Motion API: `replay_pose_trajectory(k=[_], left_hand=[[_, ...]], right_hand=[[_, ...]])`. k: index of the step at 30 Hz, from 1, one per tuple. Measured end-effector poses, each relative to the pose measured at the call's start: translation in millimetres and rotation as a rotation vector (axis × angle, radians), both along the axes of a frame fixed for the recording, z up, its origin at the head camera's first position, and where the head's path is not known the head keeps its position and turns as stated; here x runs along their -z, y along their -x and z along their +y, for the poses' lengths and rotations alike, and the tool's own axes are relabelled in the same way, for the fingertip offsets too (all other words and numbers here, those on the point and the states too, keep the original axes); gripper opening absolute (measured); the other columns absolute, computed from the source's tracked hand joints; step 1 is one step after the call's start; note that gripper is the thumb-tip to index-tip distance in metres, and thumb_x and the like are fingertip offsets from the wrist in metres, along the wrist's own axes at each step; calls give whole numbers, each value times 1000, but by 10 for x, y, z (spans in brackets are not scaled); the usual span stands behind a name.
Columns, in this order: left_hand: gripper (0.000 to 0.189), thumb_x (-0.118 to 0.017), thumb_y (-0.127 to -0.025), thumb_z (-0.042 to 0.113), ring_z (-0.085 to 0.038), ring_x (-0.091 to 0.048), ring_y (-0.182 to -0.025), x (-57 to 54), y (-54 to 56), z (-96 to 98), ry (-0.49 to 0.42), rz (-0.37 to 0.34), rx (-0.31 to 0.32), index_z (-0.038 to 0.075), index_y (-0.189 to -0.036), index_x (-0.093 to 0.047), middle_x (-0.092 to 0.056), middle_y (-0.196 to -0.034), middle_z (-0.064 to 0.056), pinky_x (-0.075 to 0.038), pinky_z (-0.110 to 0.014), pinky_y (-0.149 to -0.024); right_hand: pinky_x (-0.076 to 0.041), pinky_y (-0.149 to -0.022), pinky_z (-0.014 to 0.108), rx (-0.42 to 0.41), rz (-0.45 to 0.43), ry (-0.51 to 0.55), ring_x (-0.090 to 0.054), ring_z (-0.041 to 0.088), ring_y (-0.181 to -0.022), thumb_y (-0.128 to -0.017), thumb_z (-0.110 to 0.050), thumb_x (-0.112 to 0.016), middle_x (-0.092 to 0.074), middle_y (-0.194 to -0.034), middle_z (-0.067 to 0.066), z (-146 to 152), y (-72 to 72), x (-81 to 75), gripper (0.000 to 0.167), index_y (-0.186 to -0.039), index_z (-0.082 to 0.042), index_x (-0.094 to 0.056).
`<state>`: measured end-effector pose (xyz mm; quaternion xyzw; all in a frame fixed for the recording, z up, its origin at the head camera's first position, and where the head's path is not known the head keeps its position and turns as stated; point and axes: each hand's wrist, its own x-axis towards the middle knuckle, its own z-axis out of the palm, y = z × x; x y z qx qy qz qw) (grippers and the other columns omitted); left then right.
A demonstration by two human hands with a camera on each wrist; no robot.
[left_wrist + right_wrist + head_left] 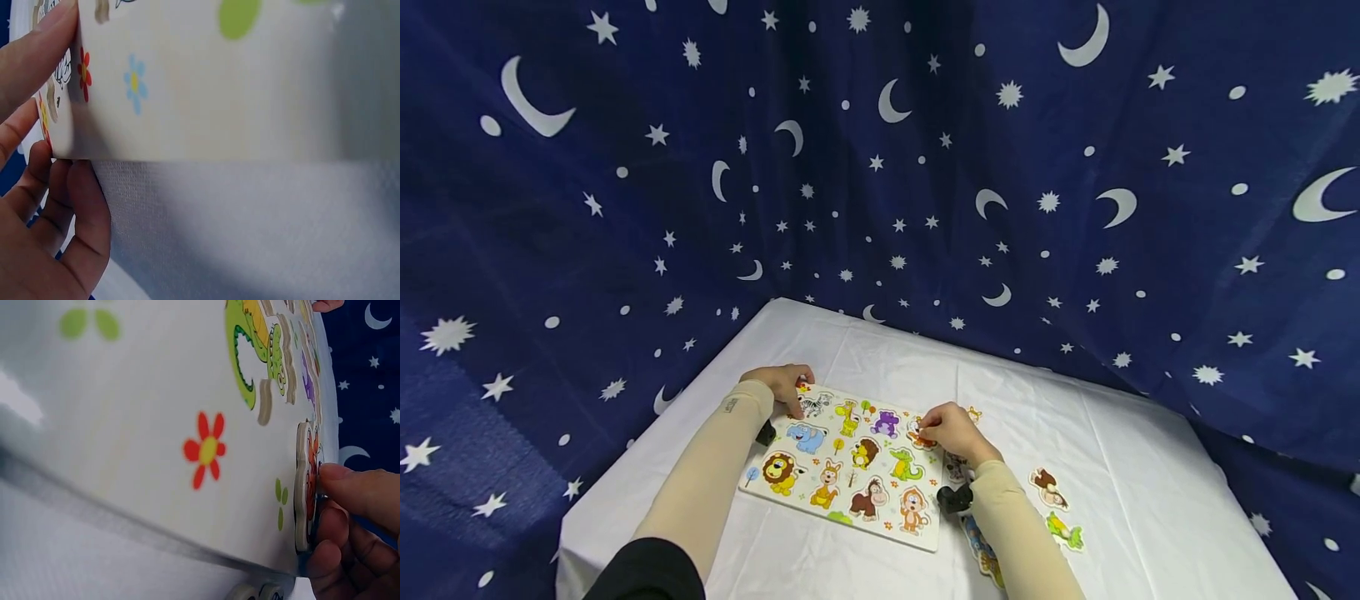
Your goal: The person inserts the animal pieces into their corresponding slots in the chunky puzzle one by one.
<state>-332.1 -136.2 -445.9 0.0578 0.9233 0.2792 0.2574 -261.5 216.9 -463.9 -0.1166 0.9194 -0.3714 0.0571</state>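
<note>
5 or more loose pieces — overlap blurs the tally — between 1 puzzle board and right edge of surface | 10 animal figures elsewhere on board | right hand pinching 1 orange piece at far right corner; seemingly seating it; next needs aligning, pressing | left hand gripping far left corner; thumb atop, fingers curled

Left grip is curled, right grip pinches (arms outstretched).
</note>
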Motion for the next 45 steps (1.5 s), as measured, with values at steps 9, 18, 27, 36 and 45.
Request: replay_pose_trajectory(k=[9,18,27,36,45], left_hand=[[66,-92,-69,17,-22,-54,-105,8,24,0,23,-9,15,23,-122,-55,-61,-113,-3,-41,-38,-94],[66,-92,-70,15,-22,-55,-103,-38,55,22,11,-20,15,21,-124,-54,-61,-113,-4,-41,-37,-93],[64,-91,-71,14,-22,-53,-104,-57,21,25,9,-6,25,20,-122,-53,-60,-113,-5,-40,-37,-94],[63,-91,-72,13,-22,-52,-104,-40,19,14,6,-17,17,20,-122,-53,-60,-114,-5,-40,-36,-92],[63,-92,-70,12,-21,-53,-102,-31,30,24,3,-13,11,19,-120,-54,-62,-111,-4,-40,-34,-89]], right_hand=[[-49,-61,26,-49,0,-27,-60,10,-66,-86,3,-71,-72,-76,4,-2,5,-3,7,-83,-2,-75],[-50,-62,26,-32,-6,-36,-61,10,-67,-87,-1,-71,-72,-77,3,18,21,-21,4,-87,-2,-75],[-48,-62,27,20,34,-68,-58,11,-66,-87,-5,-73,-71,-76,2,98,-49,-148,4,-89,-3,-76],[-43,-52,27,119,-27,-142,-53,13,-50,-85,-8,-75,-62,-57,6,240,-175,-216,14,-72,-6,-71],[-42,-51,26,129,-68,-184,-49,11,-48,-80,-7,-79,-56,-53,-2,367,-285,-193,13,-70,-5,-71]])
